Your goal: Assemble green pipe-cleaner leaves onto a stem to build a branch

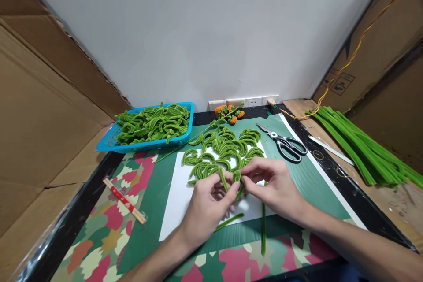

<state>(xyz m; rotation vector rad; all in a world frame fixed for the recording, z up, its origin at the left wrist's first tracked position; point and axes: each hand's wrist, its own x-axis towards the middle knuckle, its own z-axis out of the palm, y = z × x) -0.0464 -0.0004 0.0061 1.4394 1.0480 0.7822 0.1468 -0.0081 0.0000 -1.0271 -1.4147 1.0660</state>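
Observation:
Between my two hands is a green pipe cleaner [236, 176], bent into a small loop near the fingertips. My left hand [209, 198] pinches it with thumb and fingers, and another green strand sticks up past the index finger. My right hand [269, 183] grips the same piece from the other side, thumb against fingertip. A long green pipe cleaner [263, 229] hangs down below the right hand. One more straight piece [231, 221] lies under the left wrist. Just beyond the hands, curled green pieces [228, 147] are heaped on a white sheet [175, 202].
A blue basket [191, 123] of green pieces stands back left. Orange-flowered stems [231, 114] lie behind the heap. Scissors [286, 143] rest on the green mat [317, 185]. Long pipe cleaners [360, 150] and a white blade-like strip [330, 150] are at right, wrapped chopsticks [124, 200] at left.

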